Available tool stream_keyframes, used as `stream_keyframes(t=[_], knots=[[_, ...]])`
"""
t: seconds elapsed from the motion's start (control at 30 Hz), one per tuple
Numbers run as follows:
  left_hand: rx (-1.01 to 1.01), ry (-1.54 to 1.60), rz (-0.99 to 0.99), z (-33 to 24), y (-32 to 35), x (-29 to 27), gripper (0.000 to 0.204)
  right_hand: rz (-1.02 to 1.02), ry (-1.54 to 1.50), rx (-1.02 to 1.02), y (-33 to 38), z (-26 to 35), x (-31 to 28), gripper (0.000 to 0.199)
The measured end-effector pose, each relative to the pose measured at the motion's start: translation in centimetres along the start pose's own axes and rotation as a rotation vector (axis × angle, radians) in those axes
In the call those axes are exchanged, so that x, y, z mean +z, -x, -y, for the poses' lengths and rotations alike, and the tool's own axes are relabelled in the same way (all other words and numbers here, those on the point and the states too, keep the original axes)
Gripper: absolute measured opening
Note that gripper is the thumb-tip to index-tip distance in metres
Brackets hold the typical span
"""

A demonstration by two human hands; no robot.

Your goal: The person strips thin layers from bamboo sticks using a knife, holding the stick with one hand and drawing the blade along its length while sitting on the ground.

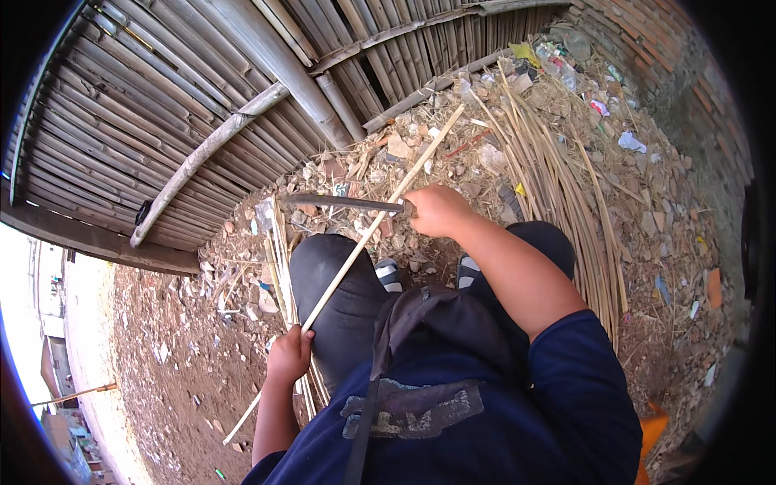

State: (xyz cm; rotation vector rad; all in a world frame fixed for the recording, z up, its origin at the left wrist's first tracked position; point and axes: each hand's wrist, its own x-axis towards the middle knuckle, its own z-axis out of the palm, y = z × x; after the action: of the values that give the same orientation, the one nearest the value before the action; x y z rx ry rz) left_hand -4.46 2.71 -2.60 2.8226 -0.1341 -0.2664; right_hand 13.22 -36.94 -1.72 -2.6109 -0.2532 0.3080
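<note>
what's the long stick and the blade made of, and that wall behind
Long stick, held by the left hand: pale, matt split bamboo by its straw colour and straight grain. Blade in the right hand: dull grey metal, probably steel. Wall: weathered grey bamboo poles, jointed.

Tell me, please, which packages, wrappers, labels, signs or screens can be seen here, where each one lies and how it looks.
No signs or screens are in view.
Yellow wrapper: crumpled, top of the rubbish heap by the bamboo wall.
Clear plastic bag: crumpled, greyish, right of the yellow one.
Pink and white wrapper: small scrap, lower on the heap.
White plastic scrap: flat, on the stony ground to the right.
</note>
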Motion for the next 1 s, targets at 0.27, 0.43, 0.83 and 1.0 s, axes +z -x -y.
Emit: stream_keyframes(t=[0.27, 0.43, 0.83, 1.0], knots=[[-0.019, 0.015, 0.000, -0.9, -0.3, -0.6, 0.035, -0.078, -0.071, 0.004, -1.4, -1.7, 1.5, 0.024], [-0.028, 0.074, -0.024, -0.5, -0.2, 0.3, 0.035, -0.030, 0.005, -0.063, 0.1, 0.4, 0.6, 0.025], [-0.002, 0.105, 0.001, 0.0, -0.4, 0.2, 0.033, 0.005, -0.050, 0.039, -0.7, -0.5, 0.8, 0.027], [0.000, 0.096, 0.019, -0.6, -1.0, -0.6, 0.035, -0.163, -0.117, 0.163, -2.8, -5.3, 2.1, 0.035]])
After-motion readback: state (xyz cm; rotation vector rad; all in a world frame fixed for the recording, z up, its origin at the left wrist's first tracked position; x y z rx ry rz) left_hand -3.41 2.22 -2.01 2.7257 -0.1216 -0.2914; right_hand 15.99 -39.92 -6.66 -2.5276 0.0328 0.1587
